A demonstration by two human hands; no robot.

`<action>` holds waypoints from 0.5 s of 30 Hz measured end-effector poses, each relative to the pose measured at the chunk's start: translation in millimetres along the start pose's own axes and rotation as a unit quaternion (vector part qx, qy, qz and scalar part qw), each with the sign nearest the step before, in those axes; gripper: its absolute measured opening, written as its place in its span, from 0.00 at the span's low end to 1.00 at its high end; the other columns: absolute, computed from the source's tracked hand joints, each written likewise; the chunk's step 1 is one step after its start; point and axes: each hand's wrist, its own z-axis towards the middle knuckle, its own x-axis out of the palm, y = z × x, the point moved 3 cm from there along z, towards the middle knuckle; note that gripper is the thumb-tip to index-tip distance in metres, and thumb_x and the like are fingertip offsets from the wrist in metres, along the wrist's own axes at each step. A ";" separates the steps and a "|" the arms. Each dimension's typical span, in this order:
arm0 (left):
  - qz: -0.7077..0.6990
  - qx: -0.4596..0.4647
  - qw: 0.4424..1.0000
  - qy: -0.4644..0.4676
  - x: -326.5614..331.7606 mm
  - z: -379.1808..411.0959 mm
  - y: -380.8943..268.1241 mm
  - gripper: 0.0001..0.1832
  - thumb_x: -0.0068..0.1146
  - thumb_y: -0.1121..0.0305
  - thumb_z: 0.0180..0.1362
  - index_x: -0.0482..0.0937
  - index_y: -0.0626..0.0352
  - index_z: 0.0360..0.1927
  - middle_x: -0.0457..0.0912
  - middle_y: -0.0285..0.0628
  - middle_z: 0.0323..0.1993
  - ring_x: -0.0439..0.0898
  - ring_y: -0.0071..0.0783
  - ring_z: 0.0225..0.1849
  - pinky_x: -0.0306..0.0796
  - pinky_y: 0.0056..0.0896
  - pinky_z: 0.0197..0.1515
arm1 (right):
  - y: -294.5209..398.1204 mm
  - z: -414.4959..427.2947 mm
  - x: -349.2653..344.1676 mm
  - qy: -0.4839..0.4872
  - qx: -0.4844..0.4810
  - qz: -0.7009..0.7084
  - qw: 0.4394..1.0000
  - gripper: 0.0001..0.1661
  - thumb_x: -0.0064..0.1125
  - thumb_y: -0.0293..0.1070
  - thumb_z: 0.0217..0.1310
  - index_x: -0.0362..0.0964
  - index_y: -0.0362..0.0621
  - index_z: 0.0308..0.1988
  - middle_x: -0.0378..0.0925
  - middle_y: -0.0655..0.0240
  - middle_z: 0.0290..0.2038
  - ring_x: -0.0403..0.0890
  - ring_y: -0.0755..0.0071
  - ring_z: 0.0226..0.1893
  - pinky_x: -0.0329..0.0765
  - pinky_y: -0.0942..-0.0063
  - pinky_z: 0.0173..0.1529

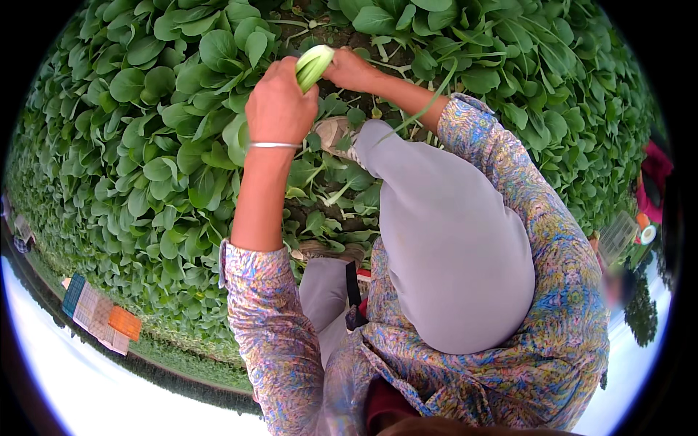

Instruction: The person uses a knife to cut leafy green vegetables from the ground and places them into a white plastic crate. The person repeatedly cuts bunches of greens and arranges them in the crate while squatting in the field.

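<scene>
My left hand [281,101] is closed around a leafy green with a pale green, thick-ribbed stalk base [313,68], which looks like bok choy. The base points up and to the right, out of the fist; the leaves are mostly hidden below the hand. My right hand [349,70] is just right of the base, its fingers curled and partly hidden behind it. Whether it grips the plant or something else does not show. Below both hands, loose leaves [349,182] lie on a strip of dark soil beside my shoe [334,136].
Dense leafy greens [163,136] stand on the left and more greens [523,60] on the right. A long thin stem [428,106] crosses near my right forearm. Stacked crates [98,313] appear far left. At far right are another crate [616,237] and magenta cloth [651,182].
</scene>
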 end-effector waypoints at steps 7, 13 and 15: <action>0.262 -0.092 0.950 0.141 61.8 7.4 73.8 0.13 0.57 0.70 0.51 0.80 0.60 0.42 0.60 0.52 0.68 0.85 0.48 0.36 0.79 0.42 0.40 | -6.8 -8.6 13.5 0.165 0.102 0.002 0.981 0.18 0.52 0.40 0.60 0.75 0.42 0.46 0.79 0.55 0.31 0.81 0.56 0.33 0.75 0.62 0.40; 0.203 -0.057 0.973 0.092 59.8 -25.1 91.6 0.23 0.67 0.70 0.45 0.78 0.57 0.48 0.63 0.42 0.65 0.83 0.49 0.41 0.78 0.46 0.41 | 2.1 -5.2 28.9 0.044 0.037 0.026 0.998 0.22 0.55 0.41 0.58 0.75 0.44 0.50 0.81 0.53 0.35 0.81 0.50 0.37 0.75 0.58 0.44; 0.184 -0.056 0.979 0.072 59.0 -29.6 95.1 0.24 0.66 0.71 0.45 0.78 0.57 0.49 0.64 0.39 0.65 0.82 0.48 0.42 0.77 0.46 0.42 | 1.0 -0.9 37.5 0.032 0.041 -0.005 0.999 0.19 0.56 0.40 0.57 0.76 0.45 0.47 0.81 0.52 0.35 0.81 0.46 0.38 0.76 0.56 0.44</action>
